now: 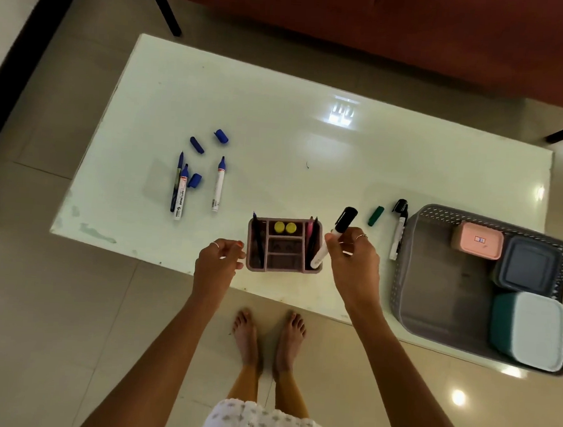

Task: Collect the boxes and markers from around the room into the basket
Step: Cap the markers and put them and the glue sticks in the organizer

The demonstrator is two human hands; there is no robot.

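Marker Held Over Organizer

Bare feet [268, 339] on tile, close to the table [313, 125] edge. Right hand [353, 261] pinching a black-capped marker [333, 238] between thumb and fingers, cap up, white barrel end dipping at the organizer's [284, 245] right compartment. Left hand [218, 259] just beside the organizer's left wall, fingers loosely curled, holding nothing (touching the wall or not, cannot tell). Inside the organizer: two yellow round pieces [285, 227], dark pens at left, pink and dark ones at right.

Right of that, grey basket [434, 290] overhanging the near table edge, with three boxes along its right side: white-lidded teal box [531, 331] nearest, grey box [526, 267] next, pink box [478, 240] farthest. Black marker [397, 234] lying just beside the basket's left wall, a green cap [375, 216] near it.

Farther left: three blue markers [182, 189], uncapped, two side by side, one apart. Blue caps [196, 144] loose among and beyond them. Beyond the table, a brown sofa [385, 37] on black legs.
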